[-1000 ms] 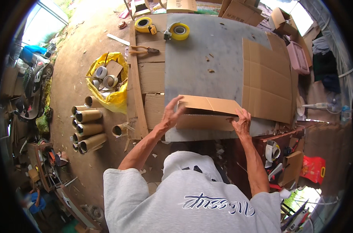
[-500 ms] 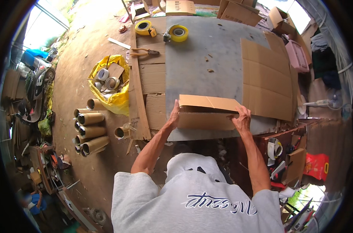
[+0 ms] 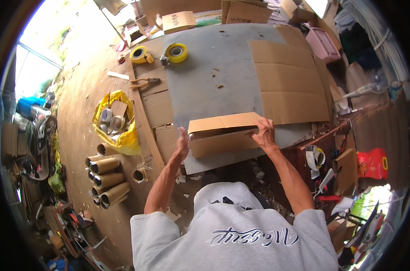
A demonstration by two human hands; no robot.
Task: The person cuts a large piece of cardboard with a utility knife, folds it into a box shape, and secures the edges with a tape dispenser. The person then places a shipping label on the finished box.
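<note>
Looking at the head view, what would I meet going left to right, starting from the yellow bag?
Yellow bag, left hand, cardboard box, pink plastic container, red bag.

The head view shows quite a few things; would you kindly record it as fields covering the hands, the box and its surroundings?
Left hand: open, beside the cardboard box's left end; contact unclear
Right hand: touching the box's right end
Box: near edge of the grey tabletop; dark gap beneath its top flap
Flat cardboard: right part of the tabletop
Table, far left: two yellow tape rolls, pliers
Floor, left: yellow bag, cardboard tubes
</note>
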